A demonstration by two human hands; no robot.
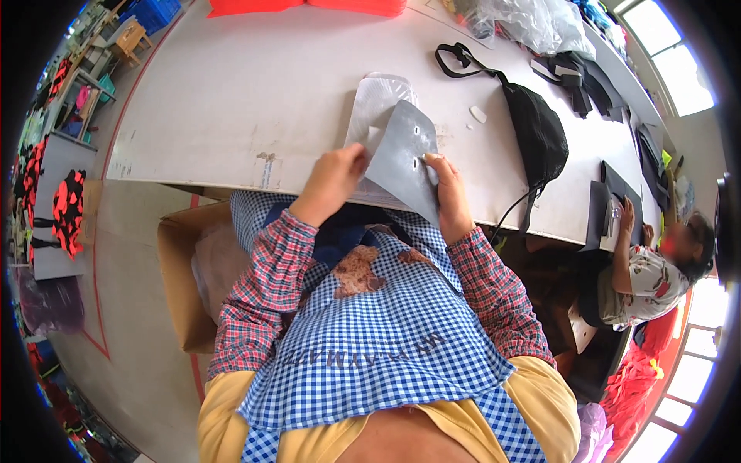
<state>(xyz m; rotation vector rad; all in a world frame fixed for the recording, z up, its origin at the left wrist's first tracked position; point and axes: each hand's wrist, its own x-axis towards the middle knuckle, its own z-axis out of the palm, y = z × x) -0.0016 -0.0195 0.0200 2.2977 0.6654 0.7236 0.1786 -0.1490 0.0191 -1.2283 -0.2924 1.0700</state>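
Observation:
A grey sheet piece with two small slots and pale smudges is tilted up at the table's near edge. My right hand grips its right side, thumb on top and fingers behind. At the sheet's left edge, my left hand is closed with fingertips pressed together; what they hold, if anything, is hidden. Behind the sheet lies a clear, rounded plastic template, partly covered by it. A small white piece like chalk rests on the table to the right.
The white table carries a black waist bag with its strap, orange-red material and clear plastic bags at the back. A cardboard box stands below left. On the right, a co-worker handles dark pieces.

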